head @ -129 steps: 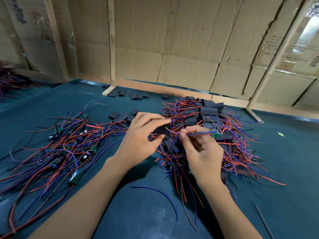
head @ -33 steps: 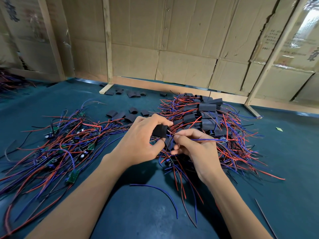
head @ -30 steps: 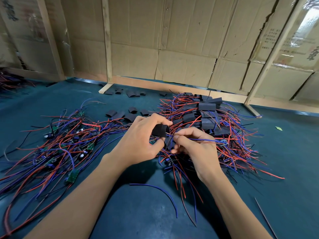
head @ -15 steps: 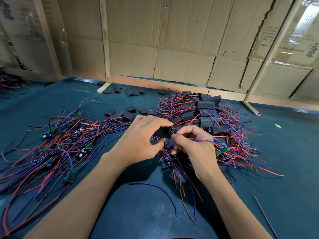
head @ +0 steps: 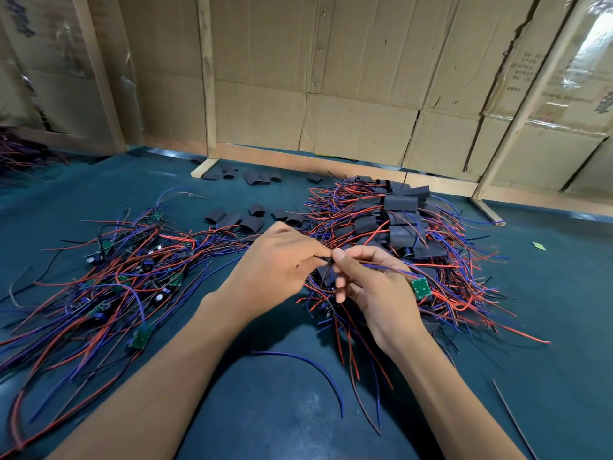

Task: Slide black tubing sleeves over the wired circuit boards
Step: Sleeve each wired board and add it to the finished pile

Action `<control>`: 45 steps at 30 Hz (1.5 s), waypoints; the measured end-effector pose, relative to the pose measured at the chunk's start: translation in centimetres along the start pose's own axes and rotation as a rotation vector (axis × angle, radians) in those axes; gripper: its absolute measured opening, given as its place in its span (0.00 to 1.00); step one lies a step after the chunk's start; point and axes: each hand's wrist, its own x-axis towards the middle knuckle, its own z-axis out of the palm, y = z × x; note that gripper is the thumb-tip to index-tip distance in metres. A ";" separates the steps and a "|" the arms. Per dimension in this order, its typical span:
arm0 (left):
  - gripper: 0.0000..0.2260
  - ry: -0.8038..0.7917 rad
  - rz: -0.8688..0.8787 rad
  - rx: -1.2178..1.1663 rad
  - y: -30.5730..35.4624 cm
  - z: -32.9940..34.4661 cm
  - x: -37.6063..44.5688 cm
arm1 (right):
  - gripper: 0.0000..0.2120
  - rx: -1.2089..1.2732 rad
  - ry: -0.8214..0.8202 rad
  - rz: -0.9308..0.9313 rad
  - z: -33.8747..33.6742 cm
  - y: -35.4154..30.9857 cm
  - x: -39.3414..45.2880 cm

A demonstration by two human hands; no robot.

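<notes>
My left hand (head: 282, 263) pinches a black tubing sleeve (head: 323, 275) between thumb and fingers, mostly hidden under them. My right hand (head: 371, 287) pinches blue and red wires right at the sleeve's mouth. These wires run right to a small green circuit board (head: 420, 288) that hangs by my right wrist. Behind my hands lies a pile of sleeved boards (head: 398, 224) with red and blue wires. At the left spreads a heap of bare wired boards (head: 126, 270). Loose black sleeves (head: 245, 220) lie between the two heaps.
A loose blue wire (head: 305, 363) curves on the teal table mat (head: 265, 410) between my forearms. More sleeves (head: 252, 176) lie near the wooden frame (head: 207, 81) and cardboard wall at the back. A thin dark wire (head: 512, 416) lies at lower right.
The green board has come out to the right of my right hand, trailing on its wires. My right fingers have moved up to the sleeve's mouth; the left hand keeps hold of the sleeve.
</notes>
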 end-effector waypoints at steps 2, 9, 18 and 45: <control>0.06 0.069 -0.053 -0.027 0.0 0.1 -0.1 | 0.13 0.061 -0.036 0.021 0.2 -0.2 -0.1; 0.07 0.346 -0.240 -0.032 -1.4 -0.2 -0.3 | 0.15 0.237 -0.153 0.113 0.3 -0.8 0.0; 0.05 0.304 -0.122 0.137 -3.5 -1.4 -0.7 | 0.07 0.355 0.033 -0.043 -0.5 -1.5 0.1; 0.16 0.047 0.074 -0.030 0.0 0.5 -0.2 | 0.05 -0.239 0.045 -0.288 -0.7 0.0 0.0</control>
